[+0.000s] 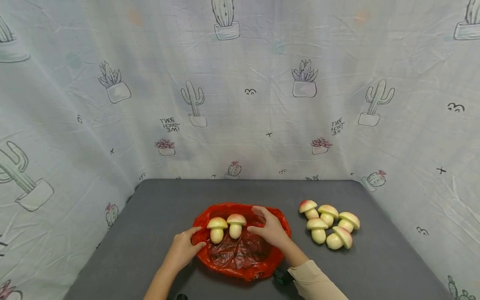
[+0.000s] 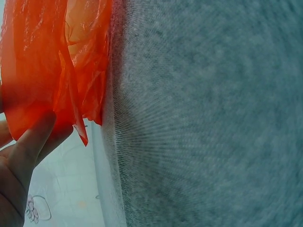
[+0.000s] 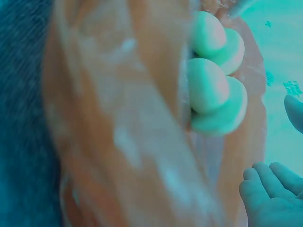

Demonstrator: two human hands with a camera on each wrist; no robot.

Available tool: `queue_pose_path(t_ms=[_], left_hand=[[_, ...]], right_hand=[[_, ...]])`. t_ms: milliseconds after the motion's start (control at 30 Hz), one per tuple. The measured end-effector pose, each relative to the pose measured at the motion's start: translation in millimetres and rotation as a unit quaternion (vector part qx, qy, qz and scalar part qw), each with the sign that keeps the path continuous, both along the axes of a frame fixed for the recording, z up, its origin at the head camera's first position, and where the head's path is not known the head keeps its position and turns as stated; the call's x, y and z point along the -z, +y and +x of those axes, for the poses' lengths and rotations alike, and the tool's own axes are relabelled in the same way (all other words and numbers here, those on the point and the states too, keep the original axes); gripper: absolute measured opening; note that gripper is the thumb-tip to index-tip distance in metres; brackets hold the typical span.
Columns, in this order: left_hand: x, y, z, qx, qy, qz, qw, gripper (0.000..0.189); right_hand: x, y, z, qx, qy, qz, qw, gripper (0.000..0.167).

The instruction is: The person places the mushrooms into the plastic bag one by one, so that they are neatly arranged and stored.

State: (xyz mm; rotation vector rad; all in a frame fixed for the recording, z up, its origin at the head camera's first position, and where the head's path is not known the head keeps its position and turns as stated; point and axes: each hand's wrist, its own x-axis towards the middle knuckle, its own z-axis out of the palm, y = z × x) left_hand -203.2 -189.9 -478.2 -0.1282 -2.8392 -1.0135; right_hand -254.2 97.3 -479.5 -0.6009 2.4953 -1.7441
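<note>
A red plastic bag [image 1: 240, 275] lies spread with its mouth facing up on the dark table. Inside, toward its back left, two pale yellow toy mushrooms [image 1: 216, 229] stand side by side; the right wrist view shows the same mushrooms [image 3: 215, 101] past the bag's wall. At the bag's left rim my left hand [image 1: 183, 248] holds the plastic between thumb and fingers, and the left wrist view has those fingers [image 2: 35, 142] against the outside of the bag. Over the right part of the bag, my right hand [image 1: 271, 231] has its fingers spread and holds nothing.
To the right of the bag, several more toy mushrooms [image 1: 328, 225] with reddish caps lie in a cluster. A dark green object [image 1: 283, 276] sits partly under the right forearm. A small black thing [image 1: 182, 297] shows at the front edge. Printed curtains [image 1: 247, 116] surround the grey table [image 1: 165, 200].
</note>
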Motion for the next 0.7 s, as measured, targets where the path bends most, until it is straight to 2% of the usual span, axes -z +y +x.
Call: queue_pose_path(t_ms=[200, 400, 700], left_hand=[[-1.0, -0.4, 0.6, 0.000, 0.000, -0.001, 1.0000, 0.044], [-2.3, -2.1, 0.4, -0.001, 0.001, -0.001, 1.0000, 0.045], [-1.9, -1.9, 1.4, -0.002, 0.001, -0.004, 1.0000, 0.044]], right_hand=[[-7.5, 18, 7.4, 0.025, 0.002, -0.030, 0.9992, 0.066], [-13.3, 42, 13.3, 0.042, 0.047, -0.038, 0.9973, 0.064], [-15.9, 97, 37.7, 0.104, 0.085, -0.046, 0.9899, 0.063]])
